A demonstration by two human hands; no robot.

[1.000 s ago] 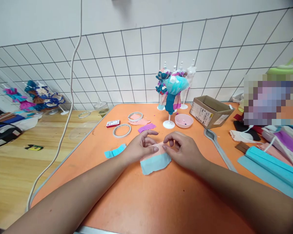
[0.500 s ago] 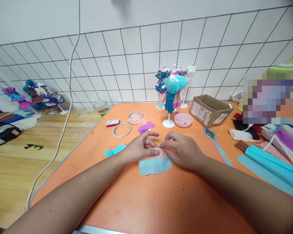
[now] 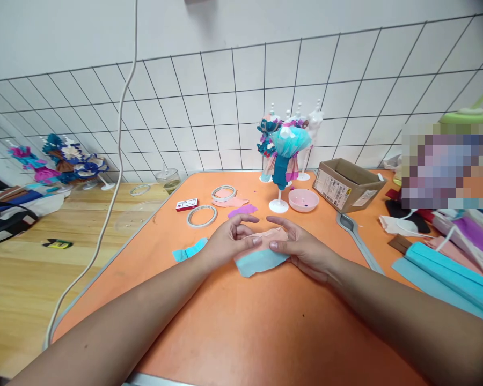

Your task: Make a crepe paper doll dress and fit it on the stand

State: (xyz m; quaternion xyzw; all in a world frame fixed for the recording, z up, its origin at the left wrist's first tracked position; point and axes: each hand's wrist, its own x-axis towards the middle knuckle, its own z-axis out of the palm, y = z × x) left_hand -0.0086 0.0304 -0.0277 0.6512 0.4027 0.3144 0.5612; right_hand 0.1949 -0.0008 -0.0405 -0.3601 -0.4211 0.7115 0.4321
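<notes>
A piece of crepe paper (image 3: 261, 261), pink along its top and light blue along its bottom, is held between my two hands above the orange table. My left hand (image 3: 235, 238) pinches its left side, thumb on the near face. On the right side, the thumb of my right hand (image 3: 301, 244) presses the paper, with the fingers behind it. Both index fingers reach past the paper's upper edge. A blue crepe paper strip (image 3: 190, 250) lies left of my left hand, and a purple strip (image 3: 242, 210) lies just beyond it.
Small dress stands (image 3: 279, 206) with paper dresses stand at the back, beside a pink bowl (image 3: 304, 200) and a cardboard box (image 3: 338, 195). Tape rolls (image 3: 202, 216) and a small red-and-white box (image 3: 187, 204) lie at left. Blue crepe paper (image 3: 446, 268) covers the right side. A white cable (image 3: 118, 134) hangs at left.
My right hand has turned and shifted slightly right, its thumb now on the paper's front. The paper has moved a little up and right, and more of its pink part shows.
</notes>
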